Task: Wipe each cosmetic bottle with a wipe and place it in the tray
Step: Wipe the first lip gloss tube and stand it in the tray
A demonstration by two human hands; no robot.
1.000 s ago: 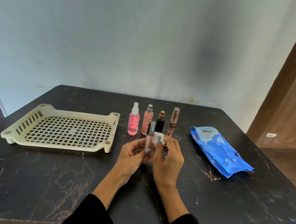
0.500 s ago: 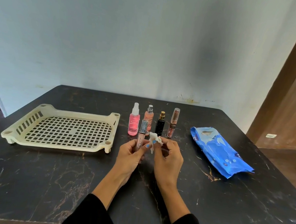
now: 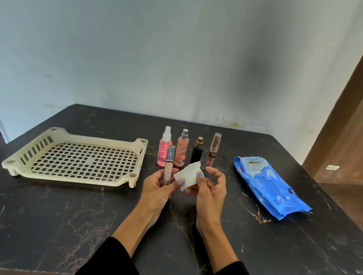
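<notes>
My left hand holds a slim lip gloss tube upright above the table, its thumb also on the edge of a white wipe. My right hand pinches the same wipe, which is spread flat between both hands. Behind them stand a pink spray bottle, an orange spray bottle, a black perfume bottle and a brown gloss tube in a row. The cream slotted tray lies to the left with nothing in it.
A blue pack of wipes lies on the right of the dark marble table. A wall stands close behind the table, and a wooden door frame rises at the right.
The gloss tube has shifted left and stands clear of the wipe. The wipe, bunched around the tube a second ago, is now opened out flat between both hands.
</notes>
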